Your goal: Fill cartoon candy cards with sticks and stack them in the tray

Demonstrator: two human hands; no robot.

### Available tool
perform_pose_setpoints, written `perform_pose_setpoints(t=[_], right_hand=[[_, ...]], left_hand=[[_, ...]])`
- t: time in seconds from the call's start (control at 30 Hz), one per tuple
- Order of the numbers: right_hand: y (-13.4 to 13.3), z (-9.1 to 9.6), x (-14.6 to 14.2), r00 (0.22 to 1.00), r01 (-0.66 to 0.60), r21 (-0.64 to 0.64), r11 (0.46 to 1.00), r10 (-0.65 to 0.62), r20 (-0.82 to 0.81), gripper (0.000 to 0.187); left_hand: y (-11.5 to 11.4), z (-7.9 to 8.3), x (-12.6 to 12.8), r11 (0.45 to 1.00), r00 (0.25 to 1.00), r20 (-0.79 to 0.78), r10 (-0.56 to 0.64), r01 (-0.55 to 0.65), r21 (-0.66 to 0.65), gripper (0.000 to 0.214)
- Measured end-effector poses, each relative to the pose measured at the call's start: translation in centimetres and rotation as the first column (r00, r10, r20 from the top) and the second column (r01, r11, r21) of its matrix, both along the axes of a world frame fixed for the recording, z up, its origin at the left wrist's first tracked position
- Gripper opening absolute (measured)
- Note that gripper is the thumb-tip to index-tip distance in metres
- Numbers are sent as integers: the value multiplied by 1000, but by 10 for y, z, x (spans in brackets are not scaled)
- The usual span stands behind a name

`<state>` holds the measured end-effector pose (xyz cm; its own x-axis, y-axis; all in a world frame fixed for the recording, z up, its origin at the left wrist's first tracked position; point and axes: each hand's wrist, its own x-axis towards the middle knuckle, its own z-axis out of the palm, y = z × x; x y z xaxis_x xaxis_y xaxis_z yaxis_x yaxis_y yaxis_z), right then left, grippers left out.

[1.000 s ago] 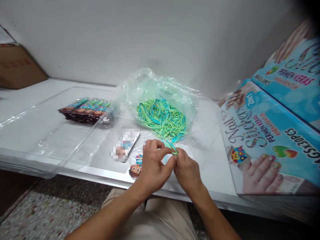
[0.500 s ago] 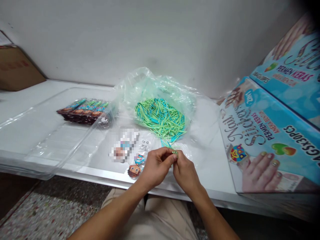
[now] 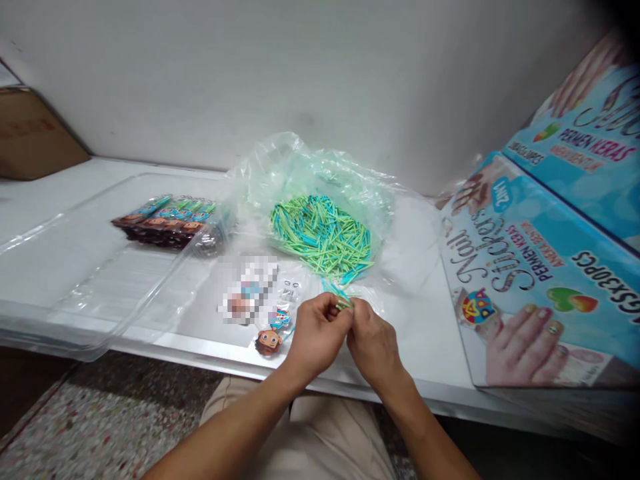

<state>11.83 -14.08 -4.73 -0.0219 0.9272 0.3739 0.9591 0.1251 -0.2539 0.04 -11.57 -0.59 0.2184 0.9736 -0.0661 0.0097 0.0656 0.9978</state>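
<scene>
Head view, lower centre: left hand (image 3: 320, 331) and right hand (image 3: 374, 339) pinch green sticks (image 3: 343, 306), bunching, I judge, next move wanting steady pressure.

Light: cool, diffuse, moderate, apparently from above; white wall (image 3: 300, 80) shaded grey. Glare: streaks on clear plastic tray (image 3: 165, 277), glints on plastic bag (image 3: 280, 159). Shadow: terrazzo floor (image 3: 95, 413) darkest beneath my worktable (image 3: 425, 333). Faults: black upper-right corner, stretched Nail Stickers carton (image 3: 530, 267) at right edge, mosaic-covered card (image 3: 250, 290), my left hand (image 3: 317, 333) and right hand (image 3: 375, 337) slightly soft
</scene>
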Motion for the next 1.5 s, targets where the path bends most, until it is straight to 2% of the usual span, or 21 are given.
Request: perform_pose_setpoints(t=[0.13,0.33,0.5,0.6,0.67,0.7,0.73,0.8,0.83,0.87,0.9,0.93,0.97,1.03,1.13,1.23,1.3,1.37,1.4,1.43,1.5], right_hand=[[3,1,2,1000,-5,47,999,3,25,14],[5,0,8,998,10,65,998,-14,61,19],[4,2,25,994,110,-61,992,-112,-19,20],[2,2,42,956,187,-145,972,-214,-200,24],[-1,2,52,877,202,-166,965,-254,-409,30],[-3,3,55,804,193,-178,965,-259,-535,34],[-5,3,56,703,171,-194,966,-258,-663,36],[-8,5,53,434,81,-227,971,-239,-868,38],[-10,7,49,304,18,-235,972,-229,-925,38],[-12,8,43,206,-53,-239,970,-224,-953,38],[-14,10,36,157,-135,-244,960,-222,-962,36],[-16,12,28,160,-221,-249,943,-217,-963,35],[-19,15,20,205,-304,-262,916,-206,-957,35],[-22,20,7,359,-439,-295,849,-135,-924,33],[-26,26,-4,540,-557,-318,767,44,-840,23],[-28,29,-4,605,-605,-329,725,151,-782,21],[-29,29,-4,629,-615,-354,704,168,-759,23],[-29,29,-4,648,-624,-397,673,162,-744,26],[-29,29,-4,656,-622,-425,658,141,-741,26],[-28,30,-5,664,-609,-448,654,113,-739,26],[-25,33,-5,687,-561,-465,685,71,-723,27]], left_hand=[[-3,2,3,996,996,13,91,-91,-24,13],[-6,8,3,988,996,61,68,-59,-143,16],[-6,14,-3,992,994,13,113,-112,-56,15],[5,12,-5,989,988,-58,143,-140,48,16],[17,7,-3,993,987,-148,61,-44,112,23],[23,5,-1,990,976,-219,5,26,140,29],[29,2,1,983,954,-298,-31,84,166,38],[37,-1,6,968,914,-406,-16,115,221,59],[40,-2,10,965,917,-399,15,91,245,66],[41,-3,13,965,938,-345,33,60,256,69],[42,-3,16,968,967,-253,24,41,248,70],[42,-3,19,974,990,-140,-12,43,222,68],[41,-4,21,978,998,-25,-64,67,195,66],[40,-5,23,975,974,147,-171,146,168,62],[32,-8,16,962,946,212,-243,207,179,55],[17,-6,0,920,937,18,-349,339,195,52],[7,-4,-12,834,864,-207,-459,499,236,56],[3,-3,-22,752,794,-370,-482,592,291,59],[4,-3,-28,753,803,-401,-441,574,322,61],[6,-3,-33,786,838,-399,-373,514,344,61],[15,-5,-43,891,918,-344,-196,313,328,61]])
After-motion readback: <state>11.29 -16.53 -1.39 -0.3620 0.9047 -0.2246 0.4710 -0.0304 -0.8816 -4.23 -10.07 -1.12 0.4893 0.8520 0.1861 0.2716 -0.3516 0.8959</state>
